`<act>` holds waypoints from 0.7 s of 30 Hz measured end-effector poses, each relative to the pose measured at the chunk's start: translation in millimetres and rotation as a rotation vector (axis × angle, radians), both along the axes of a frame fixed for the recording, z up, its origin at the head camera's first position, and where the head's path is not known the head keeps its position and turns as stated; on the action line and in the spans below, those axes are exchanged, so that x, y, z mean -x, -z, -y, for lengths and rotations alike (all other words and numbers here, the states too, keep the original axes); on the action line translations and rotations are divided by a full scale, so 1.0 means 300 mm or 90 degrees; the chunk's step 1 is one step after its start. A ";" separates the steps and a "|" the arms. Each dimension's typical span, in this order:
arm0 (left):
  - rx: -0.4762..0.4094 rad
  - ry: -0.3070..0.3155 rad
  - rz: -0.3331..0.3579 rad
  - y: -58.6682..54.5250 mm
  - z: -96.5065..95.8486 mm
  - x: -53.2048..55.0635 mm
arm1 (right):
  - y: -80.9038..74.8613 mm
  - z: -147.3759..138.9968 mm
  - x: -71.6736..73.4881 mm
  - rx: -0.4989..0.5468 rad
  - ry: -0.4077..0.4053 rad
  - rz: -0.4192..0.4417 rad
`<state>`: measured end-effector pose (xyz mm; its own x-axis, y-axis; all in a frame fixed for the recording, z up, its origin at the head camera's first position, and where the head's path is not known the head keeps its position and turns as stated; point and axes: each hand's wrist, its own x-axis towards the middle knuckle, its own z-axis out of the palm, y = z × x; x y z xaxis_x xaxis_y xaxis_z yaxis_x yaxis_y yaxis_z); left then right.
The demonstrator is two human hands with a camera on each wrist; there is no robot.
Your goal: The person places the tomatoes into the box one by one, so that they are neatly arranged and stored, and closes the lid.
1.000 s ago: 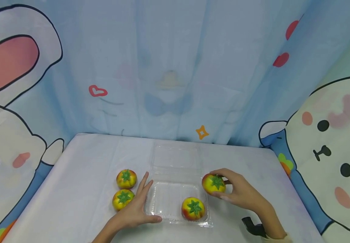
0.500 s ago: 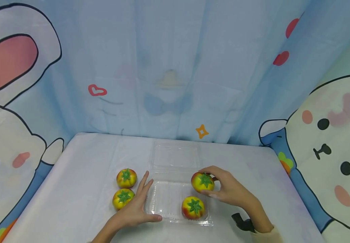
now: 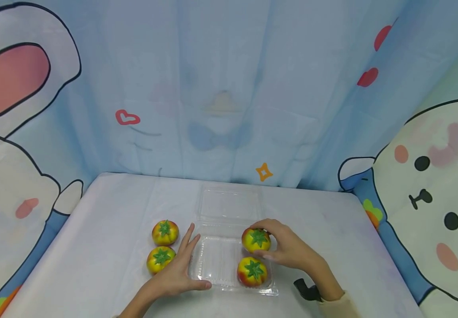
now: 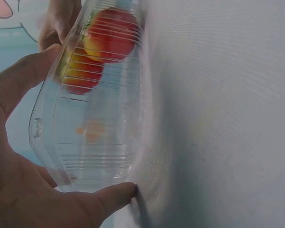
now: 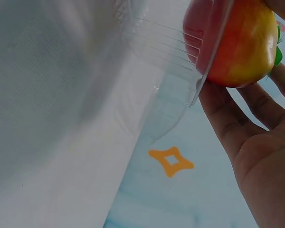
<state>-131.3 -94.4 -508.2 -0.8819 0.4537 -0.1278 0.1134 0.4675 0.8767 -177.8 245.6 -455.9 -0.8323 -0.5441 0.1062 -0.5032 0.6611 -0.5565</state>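
Note:
My right hand (image 3: 290, 247) grips a red-and-yellow tomato (image 3: 255, 241) with a green star-shaped top, over the back right part of a clear plastic box (image 3: 215, 265). In the right wrist view, the tomato (image 5: 244, 45) overlaps the box wall, with fingers curled round it. A second tomato (image 3: 252, 272) sits inside at the front right. My left hand (image 3: 173, 274) spans the box's left side, fingers and thumb spread fairly straight. The left wrist view shows its thumb and fingertips right at the box wall (image 4: 92, 159), with two tomatoes behind the plastic.
Two more tomatoes, a rear one (image 3: 165, 232) and a front one (image 3: 160, 259), rest left of the box on the white tablecloth (image 3: 94, 265). The clear lid (image 3: 230, 203) lies folded back behind the box. A blue cartoon curtain (image 3: 221, 88) hangs beyond the table.
My right hand has moved left with its tomato, from beside the box's right edge to over its back right part. The left hand and the other tomatoes have stayed in place.

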 end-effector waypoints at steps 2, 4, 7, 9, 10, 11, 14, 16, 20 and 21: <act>0.000 0.001 0.002 -0.002 0.000 0.000 | 0.007 0.003 0.002 -0.003 0.005 -0.002; -0.001 0.002 0.003 -0.003 0.000 0.001 | 0.015 0.006 0.005 -0.003 0.010 -0.005; -0.001 0.001 0.005 -0.004 -0.001 0.001 | 0.026 0.009 0.010 -0.002 0.013 -0.012; -0.002 0.000 0.007 -0.003 -0.002 0.002 | 0.034 0.012 0.014 0.001 0.010 -0.022; -0.002 0.000 0.007 -0.003 -0.002 0.003 | 0.038 0.014 0.017 0.001 0.007 -0.026; -0.003 -0.001 0.008 -0.002 -0.002 0.003 | 0.044 0.016 0.019 -0.003 0.004 -0.031; -0.005 0.000 0.009 -0.001 -0.002 0.003 | 0.060 0.022 0.025 -0.022 0.006 -0.035; -0.006 0.001 0.009 0.000 -0.001 0.002 | 0.068 0.026 0.026 -0.038 0.011 -0.034; -0.008 0.004 0.008 0.000 0.001 0.001 | 0.071 0.028 0.024 -0.061 0.015 -0.030; -0.007 0.004 0.007 0.001 0.001 0.001 | 0.070 0.029 0.023 -0.066 0.014 -0.030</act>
<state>-131.7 -94.8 -508.4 -0.8777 0.4605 -0.1327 0.1067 0.4577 0.8827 -184.7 236.9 -476.7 -0.8395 -0.5359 0.0899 -0.5120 0.7247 -0.4612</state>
